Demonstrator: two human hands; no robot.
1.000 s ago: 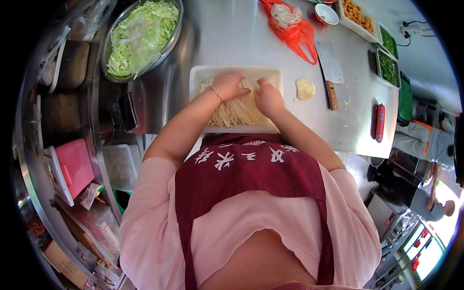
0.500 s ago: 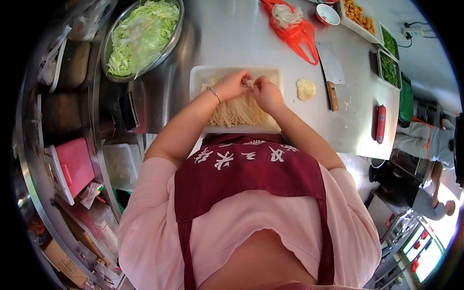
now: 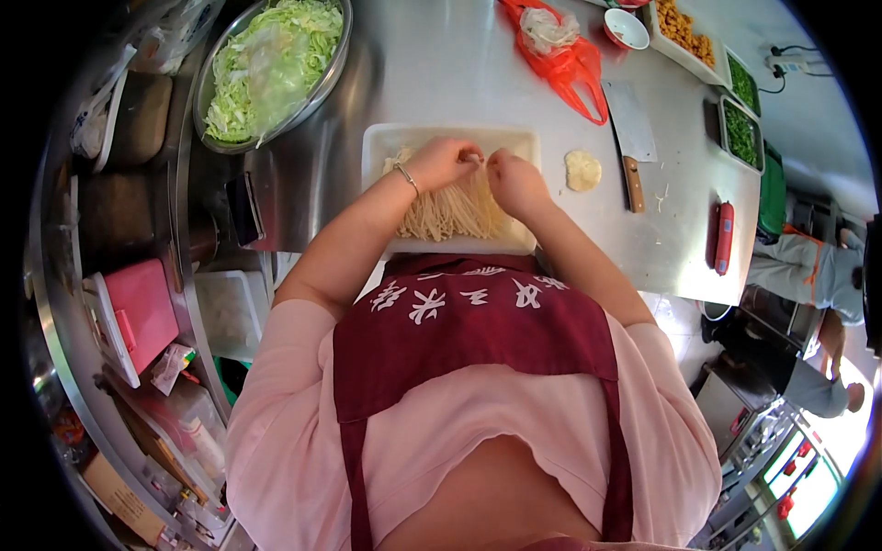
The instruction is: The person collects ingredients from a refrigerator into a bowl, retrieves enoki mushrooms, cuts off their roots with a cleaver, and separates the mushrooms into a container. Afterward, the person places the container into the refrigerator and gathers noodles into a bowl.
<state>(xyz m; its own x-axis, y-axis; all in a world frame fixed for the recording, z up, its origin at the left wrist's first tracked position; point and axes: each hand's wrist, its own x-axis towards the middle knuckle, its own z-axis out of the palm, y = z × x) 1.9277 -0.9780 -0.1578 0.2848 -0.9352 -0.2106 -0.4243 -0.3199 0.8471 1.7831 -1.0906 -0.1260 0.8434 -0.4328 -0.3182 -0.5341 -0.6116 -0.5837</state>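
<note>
A white rectangular tray (image 3: 377,140) holds a spread of pale, thin-stemmed enoki mushrooms (image 3: 450,213). Over its far half, my left hand (image 3: 445,164), with a bracelet at the wrist, is closed in a pinch on a small bit of enoki. Just to its right, my right hand (image 3: 519,186) is closed too, fingertips pressed together above strands of enoki. A narrow gap separates the two hands. Right of the tray lies a pale round cut piece (image 3: 582,171), apparently the trimmed mushroom base.
A cleaver (image 3: 631,147) and a red wrapped sausage (image 3: 725,238) lie to the right. Beyond the tray is a red plastic bag (image 3: 574,73). A steel bowl of shredded cabbage (image 3: 266,73) stands far left, a phone (image 3: 243,209) nearer. Another person (image 3: 813,266) is at far right.
My hands have drawn slightly apart, the right one moving a little right and down. The enoki bit between the fingertips has been pulled apart. The tray stays in place.
</note>
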